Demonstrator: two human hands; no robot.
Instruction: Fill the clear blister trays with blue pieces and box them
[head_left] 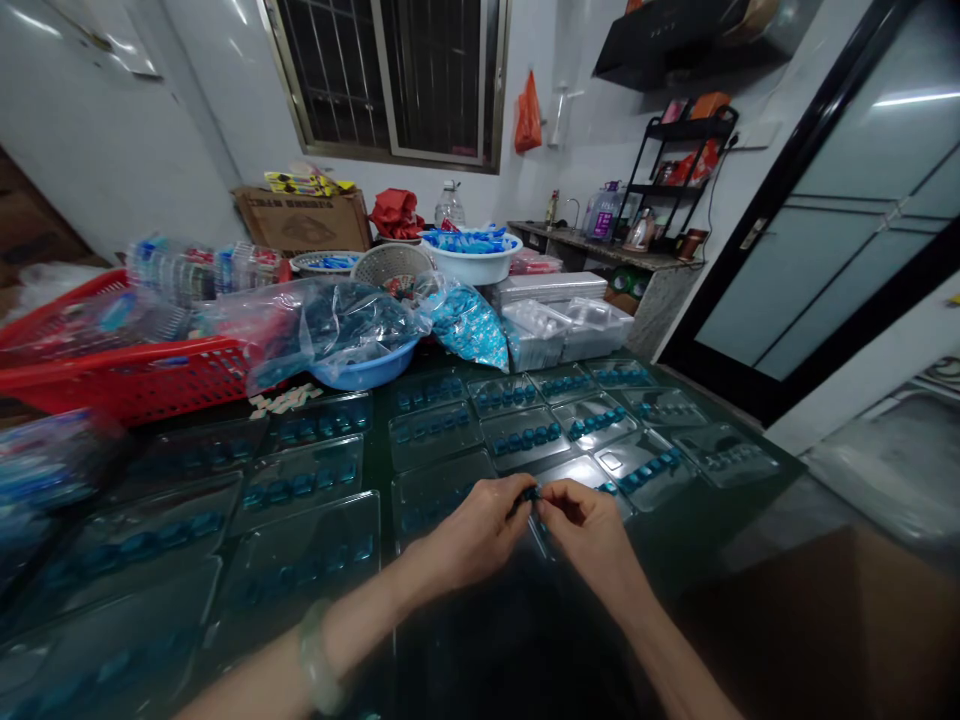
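My left hand [486,528] and my right hand [589,525] meet over the table, fingertips pinched close together. Between them is a small dark teal piece [531,493], too small to make out its kind, and both hands grip it. A jade-coloured bangle [319,655] circles my left wrist. Under and around the hands lie clear plastic blister trays [431,480], each with a row of teal pieces [529,437] in its pockets. The tray right beneath my fingers is partly hidden by them.
A red basket [165,385] of packaged goods stands at left, beside a blue basin [367,370] covered in clear plastic. Behind are a bag of small turquoise pieces [469,325], a white basin [472,262] and stacked clear trays [566,325]. Beige pieces [285,400] lie near the basket.
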